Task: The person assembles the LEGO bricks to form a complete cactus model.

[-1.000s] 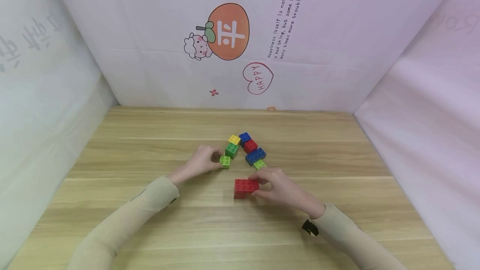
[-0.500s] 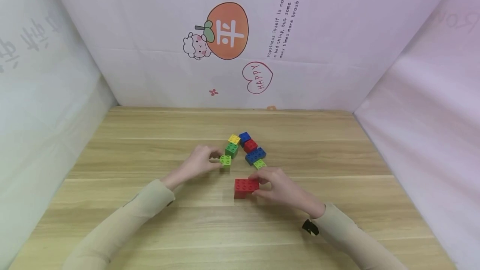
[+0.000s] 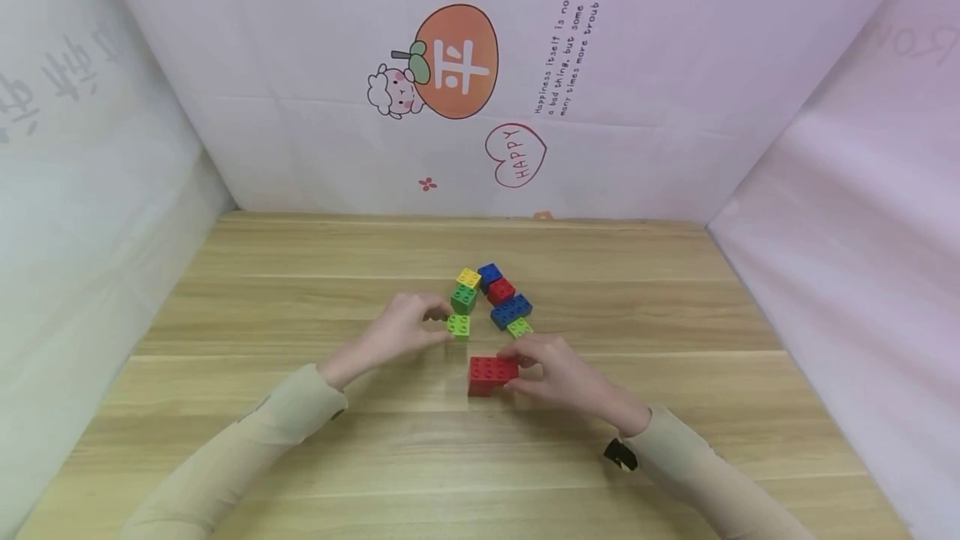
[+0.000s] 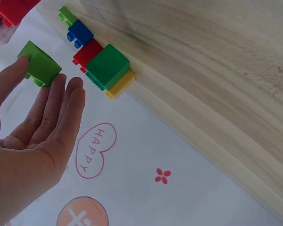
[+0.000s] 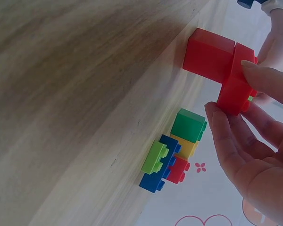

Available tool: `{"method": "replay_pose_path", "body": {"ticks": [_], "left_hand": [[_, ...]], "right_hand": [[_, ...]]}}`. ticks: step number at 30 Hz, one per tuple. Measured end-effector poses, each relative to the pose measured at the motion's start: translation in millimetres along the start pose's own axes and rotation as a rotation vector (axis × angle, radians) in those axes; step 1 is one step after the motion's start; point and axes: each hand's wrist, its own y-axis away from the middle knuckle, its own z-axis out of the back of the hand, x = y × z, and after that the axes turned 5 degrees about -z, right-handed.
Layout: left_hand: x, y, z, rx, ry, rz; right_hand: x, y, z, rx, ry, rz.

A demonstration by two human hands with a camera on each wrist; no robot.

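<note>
My left hand (image 3: 397, 330) pinches a light green toy brick (image 3: 459, 326) between thumb and fingertips. In the left wrist view this brick (image 4: 40, 64) hangs above the table, its studs facing away from the tabletop. The right hand (image 3: 561, 373) grips one end of a long red brick (image 3: 489, 368), thumb on one side and fingers on the other. Seen from the right wrist, the long brick (image 5: 238, 77) sits over a smaller red block (image 5: 209, 52) under its far end. The gripped end juts out past that block.
Behind the hands stand a green brick (image 3: 464, 298), a yellow brick (image 3: 468, 278), a small blue brick (image 3: 489, 274), a small red brick (image 3: 501, 291), a long blue brick (image 3: 512, 312) and another light green brick (image 3: 519, 328). A printed white cloth wall (image 3: 637, 173) closes off the wooden table's back.
The left hand has lifted the light green brick and brought it slightly right, closer to the red bricks. My right hand has stayed in place on the long red brick.
</note>
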Motion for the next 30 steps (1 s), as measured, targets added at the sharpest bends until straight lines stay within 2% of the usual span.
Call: {"method": "replay_pose_path", "body": {"ticks": [13,20,30], "left_hand": [[-20.7,8.3,0.5,-0.003,0.0,-0.094],[-26.4,9.4,-2.0,0.018,0.022,-0.096],[-29.2,10.9,-8.9,0.027,-0.01,-0.117]], "right_hand": [[-1,-0.4,0,-0.001,0.001,0.004],[-1,-0.5,0,-0.008,-0.004,0.011],[-2,-0.5,-1,-0.004,-0.009,0.017]]}}
